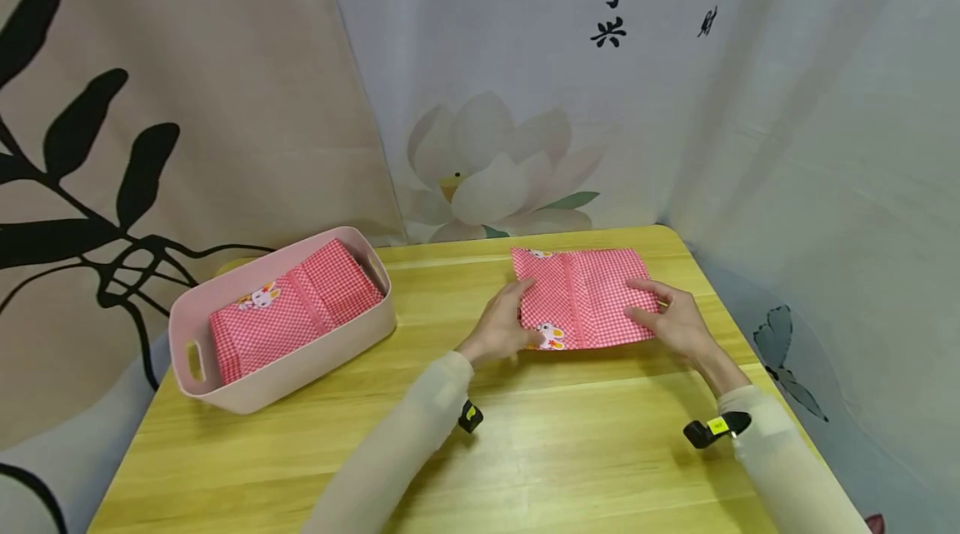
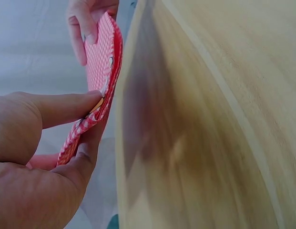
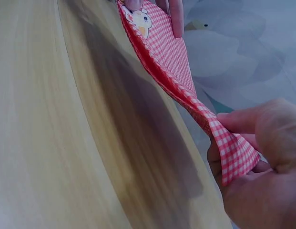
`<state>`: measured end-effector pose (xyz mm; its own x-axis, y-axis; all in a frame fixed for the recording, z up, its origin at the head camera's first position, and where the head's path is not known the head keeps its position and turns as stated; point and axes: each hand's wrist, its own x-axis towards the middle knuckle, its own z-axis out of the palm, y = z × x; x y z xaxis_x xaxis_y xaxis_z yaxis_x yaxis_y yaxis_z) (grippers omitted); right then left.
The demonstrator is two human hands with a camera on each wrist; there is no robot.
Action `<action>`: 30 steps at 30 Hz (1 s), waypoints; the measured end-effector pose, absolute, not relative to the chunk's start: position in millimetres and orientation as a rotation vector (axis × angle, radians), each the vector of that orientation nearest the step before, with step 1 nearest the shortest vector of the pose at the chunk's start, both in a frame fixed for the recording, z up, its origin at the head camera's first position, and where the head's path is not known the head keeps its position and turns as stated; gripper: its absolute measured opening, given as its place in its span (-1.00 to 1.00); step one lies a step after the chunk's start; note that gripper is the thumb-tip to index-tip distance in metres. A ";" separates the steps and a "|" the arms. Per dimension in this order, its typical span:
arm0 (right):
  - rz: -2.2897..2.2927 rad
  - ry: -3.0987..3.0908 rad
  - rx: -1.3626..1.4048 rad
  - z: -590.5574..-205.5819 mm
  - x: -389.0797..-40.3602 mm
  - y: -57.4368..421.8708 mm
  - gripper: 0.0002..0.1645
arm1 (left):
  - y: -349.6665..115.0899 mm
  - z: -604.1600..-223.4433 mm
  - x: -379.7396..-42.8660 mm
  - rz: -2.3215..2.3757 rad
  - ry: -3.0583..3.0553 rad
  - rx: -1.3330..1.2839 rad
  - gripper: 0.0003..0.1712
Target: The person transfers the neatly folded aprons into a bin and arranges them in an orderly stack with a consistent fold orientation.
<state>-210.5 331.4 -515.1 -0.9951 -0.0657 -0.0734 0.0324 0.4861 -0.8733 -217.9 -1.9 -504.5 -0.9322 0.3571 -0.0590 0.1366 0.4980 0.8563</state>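
Note:
A folded red-and-white checked cloth (image 1: pixel 588 301) with rabbit prints is held up over the right part of the table. My left hand (image 1: pixel 501 322) pinches its left edge, thumb on the upper face and fingers beneath, as the left wrist view shows on the cloth (image 2: pixel 102 55). At the opposite edge my right hand (image 1: pixel 681 324) pinches the cloth (image 3: pixel 171 57) between thumb and fingers, and that corner bends downward in the right wrist view. The layers gape slightly along the near edge. Its shadow falls on the wood below.
A pink plastic basket (image 1: pixel 315 357) with handle holes stands at the table's left side. Inside it lies a similar folded checked cloth (image 1: pixel 296 305). The yellow wooden table (image 1: pixel 540 451) ends at a printed curtain (image 1: pixel 495 34) behind and on the right.

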 end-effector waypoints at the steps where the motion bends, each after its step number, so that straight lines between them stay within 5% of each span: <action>1: -1.543 2.628 -0.039 -513.9 -210.0 330.0 -0.21 | -4.1 -503.1 -216.8 1.415 2.514 0.425 0.23; 30: -1.655 2.697 -0.214 -488.4 -210.1 286.9 -0.30 | -54.9 -474.7 -185.1 1.628 2.529 0.493 0.18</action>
<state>-210.1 286.9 -488.4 -0.9904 -0.0995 0.0957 -0.1304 0.4462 -0.8854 -185.1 -54.9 -474.7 -0.9434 0.3179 0.0950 0.2181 0.3785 0.8995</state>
